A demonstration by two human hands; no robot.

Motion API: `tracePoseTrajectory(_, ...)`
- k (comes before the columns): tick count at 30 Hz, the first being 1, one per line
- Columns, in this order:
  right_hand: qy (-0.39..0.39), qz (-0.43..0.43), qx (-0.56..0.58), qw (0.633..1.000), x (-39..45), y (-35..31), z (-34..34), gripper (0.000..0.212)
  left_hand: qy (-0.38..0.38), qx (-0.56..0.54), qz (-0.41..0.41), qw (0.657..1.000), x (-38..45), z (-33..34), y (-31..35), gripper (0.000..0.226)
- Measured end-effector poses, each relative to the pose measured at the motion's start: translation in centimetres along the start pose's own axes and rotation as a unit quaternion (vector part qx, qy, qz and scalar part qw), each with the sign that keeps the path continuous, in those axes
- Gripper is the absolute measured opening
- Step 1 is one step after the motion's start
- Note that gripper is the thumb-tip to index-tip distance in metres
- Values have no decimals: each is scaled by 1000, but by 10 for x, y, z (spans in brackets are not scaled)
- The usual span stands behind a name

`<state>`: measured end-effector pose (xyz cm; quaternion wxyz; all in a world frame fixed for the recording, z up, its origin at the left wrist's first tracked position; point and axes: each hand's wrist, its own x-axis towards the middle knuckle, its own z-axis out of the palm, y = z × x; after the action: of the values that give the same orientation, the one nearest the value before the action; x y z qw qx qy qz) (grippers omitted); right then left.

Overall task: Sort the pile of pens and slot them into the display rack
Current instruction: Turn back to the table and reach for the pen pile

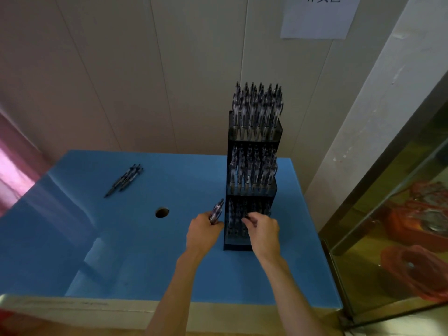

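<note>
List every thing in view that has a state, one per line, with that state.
Display rack: upright on the table, top and middle tiers full of pens, bottom tier partly filled.
Loose pens: lying together on the blue table, far left, untouched.
Left hand: grips a bundle of pens beside the rack.
Right hand: at the bottom tier, fingers pinching a pen.
Hole in table: open.

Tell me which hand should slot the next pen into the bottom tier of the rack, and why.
Right. The right hand is already at the bottom tier of the dark three-tier display rack, fingers pinching a pen there. The left hand, beside the rack, grips a bundle of spare pens.
</note>
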<state>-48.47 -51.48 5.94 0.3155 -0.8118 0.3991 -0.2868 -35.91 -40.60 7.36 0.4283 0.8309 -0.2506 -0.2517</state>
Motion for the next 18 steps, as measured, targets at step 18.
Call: tracePoseTrajectory(18, -128, 77, 214, 965, -7, -45, -32, 16, 5, 132, 60, 989, -7, 16, 17, 15)
